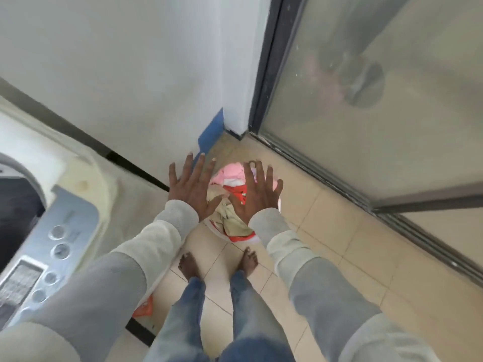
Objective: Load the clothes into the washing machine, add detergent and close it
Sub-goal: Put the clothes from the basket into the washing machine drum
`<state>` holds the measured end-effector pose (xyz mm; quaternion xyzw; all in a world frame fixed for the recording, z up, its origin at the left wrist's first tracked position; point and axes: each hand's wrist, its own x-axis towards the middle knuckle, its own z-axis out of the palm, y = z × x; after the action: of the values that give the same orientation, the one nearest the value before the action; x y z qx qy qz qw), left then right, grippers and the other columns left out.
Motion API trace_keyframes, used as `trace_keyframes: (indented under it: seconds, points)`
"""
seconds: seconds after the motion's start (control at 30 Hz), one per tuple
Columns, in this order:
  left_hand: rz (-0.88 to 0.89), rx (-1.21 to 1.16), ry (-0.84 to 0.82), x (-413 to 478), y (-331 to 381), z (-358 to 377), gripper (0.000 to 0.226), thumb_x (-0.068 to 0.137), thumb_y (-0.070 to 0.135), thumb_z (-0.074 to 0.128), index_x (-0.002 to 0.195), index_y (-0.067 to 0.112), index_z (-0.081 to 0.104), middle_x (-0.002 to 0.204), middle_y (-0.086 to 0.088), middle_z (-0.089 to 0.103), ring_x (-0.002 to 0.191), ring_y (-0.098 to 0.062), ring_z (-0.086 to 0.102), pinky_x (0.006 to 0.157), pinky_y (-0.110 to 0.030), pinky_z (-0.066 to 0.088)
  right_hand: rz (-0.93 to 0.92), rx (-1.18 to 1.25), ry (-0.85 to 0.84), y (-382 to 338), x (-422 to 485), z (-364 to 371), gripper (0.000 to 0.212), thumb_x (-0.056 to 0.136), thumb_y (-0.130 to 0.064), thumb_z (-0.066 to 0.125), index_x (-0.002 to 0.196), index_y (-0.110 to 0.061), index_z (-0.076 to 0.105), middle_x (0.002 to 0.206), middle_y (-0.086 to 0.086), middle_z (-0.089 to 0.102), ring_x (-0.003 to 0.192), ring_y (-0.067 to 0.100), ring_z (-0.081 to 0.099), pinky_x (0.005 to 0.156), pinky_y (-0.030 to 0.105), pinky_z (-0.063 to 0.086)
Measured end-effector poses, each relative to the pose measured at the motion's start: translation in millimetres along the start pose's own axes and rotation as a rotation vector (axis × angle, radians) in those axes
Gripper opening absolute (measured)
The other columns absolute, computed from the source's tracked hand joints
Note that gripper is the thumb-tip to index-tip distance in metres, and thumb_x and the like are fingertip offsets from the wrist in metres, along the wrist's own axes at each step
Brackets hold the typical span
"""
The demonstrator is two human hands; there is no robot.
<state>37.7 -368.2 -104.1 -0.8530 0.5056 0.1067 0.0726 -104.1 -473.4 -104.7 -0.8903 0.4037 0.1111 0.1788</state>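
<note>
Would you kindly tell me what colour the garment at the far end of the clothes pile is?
The garment is pink, clearest in the head view.

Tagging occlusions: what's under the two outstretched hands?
A heap of pink, red and beige clothes on the beige tiled floor. The left hand and right hand cover its sides; any container is unclear.

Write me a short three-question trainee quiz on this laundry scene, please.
1. True or false: the left hand and right hand are both open, fingers spread.
2. The pile of clothes lies: A in the drum; B on the tiled floor; C on a shelf.
3. Fill in: the washing machine stands on the person's ____ side.
Key: 1 true; 2 B; 3 left.
</note>
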Motion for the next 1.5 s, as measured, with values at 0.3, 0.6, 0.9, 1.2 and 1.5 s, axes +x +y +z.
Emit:
trace_keyframes:
  seconds: [0.3,0.6,0.9,1.2,1.5]
  points:
    - [0.135,0.181,-0.253,73.9,18.0,180.9,0.103,0.076,0.082,0.035,0.152,0.026,-0.009,0.161,-0.005,-0.009,0.146,-0.034,-0.014,0.110,-0.064,-0.008,0.045,-0.141,-0.222,85.2,61.6,164.7,0.096,0.086,-0.072,0.038,0.151,-0.028,-0.018,0.160,0.007,-0.020,0.148,0.037,-0.011,0.113,0.064,0.005]
    - [0.167,0.156,-0.347,116.9,34.8,338.6,0.107,0.069,0.066,0.066,0.148,0.044,-0.002,0.158,-0.006,-0.020,0.146,-0.039,-0.003,0.112,-0.063,0.013,-0.046,-0.189,-0.424,116.2,86.5,323.3,0.097,0.084,-0.071,0.043,0.153,-0.028,-0.009,0.161,0.009,-0.018,0.147,0.040,-0.010,0.113,0.065,0.003]
    - [-0.166,-0.302,-0.300,131.5,47.2,289.2,0.023,0.087,0.021,0.058,0.107,0.011,0.065,0.109,-0.013,0.062,0.101,-0.037,0.059,0.083,-0.041,0.048,0.062,0.082,-0.383,108.6,72.7,304.3,0.102,0.082,-0.064,0.056,0.153,-0.029,-0.009,0.162,0.004,-0.012,0.149,0.033,-0.002,0.115,0.055,0.019]
    - [-0.575,-1.379,-0.523,104.3,95.1,148.5,0.015,0.082,0.018,0.071,0.092,0.006,0.069,0.088,-0.004,0.070,0.091,-0.025,0.067,0.091,-0.042,0.052,0.386,0.937,-0.149,79.2,58.5,203.0,0.100,0.069,-0.022,0.081,0.150,-0.029,0.023,0.149,0.000,0.043,0.135,0.020,0.042,0.110,0.040,0.039]
    - [0.187,-0.437,-0.098,82.3,69.0,26.4,0.094,0.051,0.058,0.080,0.131,0.035,0.038,0.140,0.001,0.042,0.130,-0.024,0.039,0.102,-0.039,0.037,0.292,0.485,-0.037,67.3,23.5,73.7,0.048,0.082,-0.031,0.054,0.129,-0.030,0.057,0.123,0.001,0.063,0.115,0.029,0.057,0.092,0.035,0.047]
